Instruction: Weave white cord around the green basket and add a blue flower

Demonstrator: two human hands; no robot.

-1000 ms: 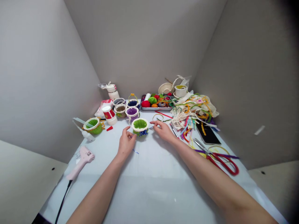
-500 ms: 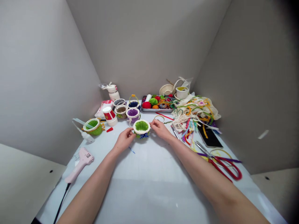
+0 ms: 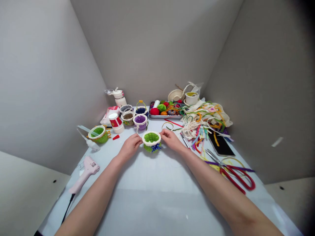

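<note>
Between my hands is a small green basket [image 3: 151,148] with a white braided rim and a blue bow on its front right. My left hand [image 3: 130,146] is closed, its fingertips pinching the basket's left side at the rim. At the right side, the closed fingers of my right hand [image 3: 170,139] grip near the rim too. The basket tilts slightly toward me, so its green inside shows. Whether its base touches the table cannot be made out.
To the left are a pink glue gun [image 3: 85,173], a glue bottle [image 3: 92,144] and another green basket [image 3: 99,135]. A purple basket [image 3: 140,122] and others stand behind. Farther back is a yarn tray [image 3: 167,116]. Rightward lie a yarn heap [image 3: 204,118], a phone [image 3: 221,146] and red-handled scissors [image 3: 237,177].
Both hands have brought the green basket a little nearer and slightly right. Its blue bow has turned to the right and shows more fully.
</note>
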